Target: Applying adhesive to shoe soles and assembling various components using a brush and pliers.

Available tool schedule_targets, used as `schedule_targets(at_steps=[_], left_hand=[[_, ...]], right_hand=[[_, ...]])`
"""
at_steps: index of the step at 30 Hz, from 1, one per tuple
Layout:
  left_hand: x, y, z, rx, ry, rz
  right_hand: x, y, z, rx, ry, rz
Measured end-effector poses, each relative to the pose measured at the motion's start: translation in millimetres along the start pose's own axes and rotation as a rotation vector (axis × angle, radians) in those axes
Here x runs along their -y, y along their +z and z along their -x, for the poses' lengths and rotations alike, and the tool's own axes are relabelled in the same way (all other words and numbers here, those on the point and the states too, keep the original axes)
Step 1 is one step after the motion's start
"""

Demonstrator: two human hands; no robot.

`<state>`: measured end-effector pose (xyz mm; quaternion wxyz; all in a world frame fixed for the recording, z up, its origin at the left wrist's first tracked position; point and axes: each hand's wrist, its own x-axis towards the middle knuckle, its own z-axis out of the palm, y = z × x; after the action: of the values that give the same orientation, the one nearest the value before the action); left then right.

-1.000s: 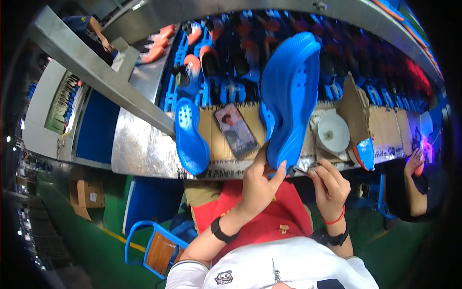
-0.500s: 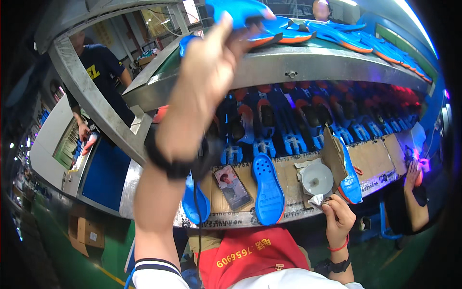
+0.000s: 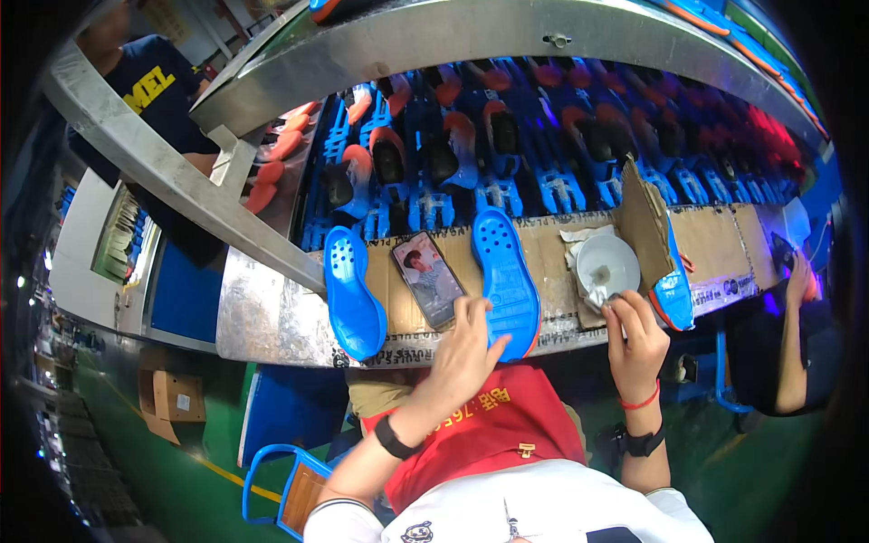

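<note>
My left hand [image 3: 469, 348] is at the heel end of a blue shoe sole [image 3: 507, 281] with holes at its toe. Its thumb stands apart from the fingers and nothing is in it; whether the fingertips touch the sole I cannot tell. Between finger and thumb my right hand [image 3: 636, 339] pinches a crumpled white rag [image 3: 601, 295], at the near rim of a white bowl [image 3: 617, 261] with a little pale matter in it. A second blue sole [image 3: 353, 299] lies to the left. Between the two soles rests a phone [image 3: 425, 279], its screen lit.
An upright cardboard flap [image 3: 644, 217] stands beside the bowl, another blue sole [image 3: 673, 294] behind it. Beyond the bench's cardboard [image 3: 566, 240], blue racks hold rows of shoe parts under a metal beam [image 3: 434, 45]. A slanted metal post [image 3: 172, 163] rises at left. Co-workers are at both sides.
My left hand has come down from the upper conveyor, where it held a blue sole, to the bench, now without it. The right hand keeps the rag by the bowl. The view has tilted down.
</note>
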<state>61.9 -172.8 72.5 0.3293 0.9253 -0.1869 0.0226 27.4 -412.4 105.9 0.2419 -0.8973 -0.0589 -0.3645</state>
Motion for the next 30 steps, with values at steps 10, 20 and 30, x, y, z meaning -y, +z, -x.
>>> schedule_targets(at_steps=[10,20,30], left_hand=[[13,3,4,0.146,-0.65,1.376],[-10,-30,7,0.258,-0.549,1.509],[-19,-13,8,0.068,-0.304,1.291]], right_hand=[[-32,23,-17,0.079,0.001,0.244],[-50,36,-19,0.202,0.033,0.247],[-40,23,-27,0.151,0.008,0.208]])
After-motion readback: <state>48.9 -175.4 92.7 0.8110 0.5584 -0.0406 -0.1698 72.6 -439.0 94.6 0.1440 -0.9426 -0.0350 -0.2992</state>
